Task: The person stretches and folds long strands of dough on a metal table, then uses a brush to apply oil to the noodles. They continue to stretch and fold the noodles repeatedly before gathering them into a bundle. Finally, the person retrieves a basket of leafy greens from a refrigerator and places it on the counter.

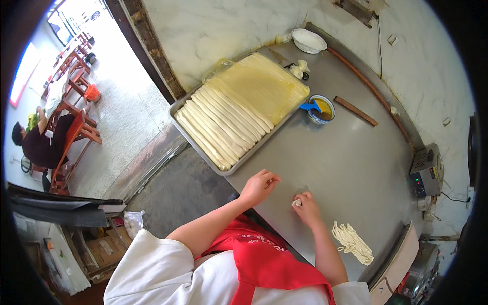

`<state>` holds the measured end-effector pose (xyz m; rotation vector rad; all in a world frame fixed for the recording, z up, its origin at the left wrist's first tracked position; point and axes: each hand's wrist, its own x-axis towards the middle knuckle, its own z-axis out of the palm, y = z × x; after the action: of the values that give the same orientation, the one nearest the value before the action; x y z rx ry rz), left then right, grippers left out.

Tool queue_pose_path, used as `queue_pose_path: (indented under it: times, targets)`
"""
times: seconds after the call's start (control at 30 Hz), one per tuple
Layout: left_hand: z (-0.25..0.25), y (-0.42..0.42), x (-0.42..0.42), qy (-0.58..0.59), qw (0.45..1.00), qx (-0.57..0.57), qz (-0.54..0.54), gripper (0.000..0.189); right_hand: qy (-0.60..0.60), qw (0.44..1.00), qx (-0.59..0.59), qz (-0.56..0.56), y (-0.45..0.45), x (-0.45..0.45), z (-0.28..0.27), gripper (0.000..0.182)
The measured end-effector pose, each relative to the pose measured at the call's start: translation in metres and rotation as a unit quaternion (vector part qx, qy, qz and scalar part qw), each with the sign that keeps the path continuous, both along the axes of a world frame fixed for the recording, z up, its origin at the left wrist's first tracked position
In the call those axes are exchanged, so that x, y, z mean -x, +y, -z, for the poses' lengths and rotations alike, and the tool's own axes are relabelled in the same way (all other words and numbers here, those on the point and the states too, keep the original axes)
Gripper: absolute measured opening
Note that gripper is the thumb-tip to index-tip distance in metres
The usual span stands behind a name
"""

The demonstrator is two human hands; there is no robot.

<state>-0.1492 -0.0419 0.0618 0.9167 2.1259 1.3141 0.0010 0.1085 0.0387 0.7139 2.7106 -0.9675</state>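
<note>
My right hand (pixel 305 207) is closed around a small piece of pale dough (pixel 297 203) over the steel worktop (pixel 331 167). My left hand (pixel 263 185) is just off the near corner of the tray, fingers curled; whether anything lies inside them cannot be told. Long strips of dough (pixel 225 126) lie side by side in a metal tray (pixel 244 159), the far part under yellowish plastic film (pixel 263 85). A bundle of thin pulled noodles (pixel 352 244) rests to the right of my right hand. Beyond the tray's right side stands a patterned bowl (pixel 322 110) of yellow-brown liquid with a blue brush (pixel 310 106).
A short wooden stick (pixel 355 111) lies beyond the bowl. Along the back rim are a long wooden rod (pixel 368 87) and a white bowl (pixel 309 40) of white powder. A metal control box (pixel 427 173) stands at right. At far left, a person (pixel 44 139) sits on a bench.
</note>
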Motion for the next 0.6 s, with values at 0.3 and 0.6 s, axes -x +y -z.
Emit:
queue_pose_path:
  times: [0.3,0.6]
  targets:
    - [0.004,0.007,0.037,-0.511,0.823,-0.198,-0.152,0.032,0.239,0.946,0.166,0.142,-0.078,0.126,-0.037,0.017]
    - [0.016,-0.029,0.100,-0.586,0.723,-0.245,-0.273,0.023,0.249,0.957,0.151,-0.018,-0.089,0.179,-0.051,0.027]
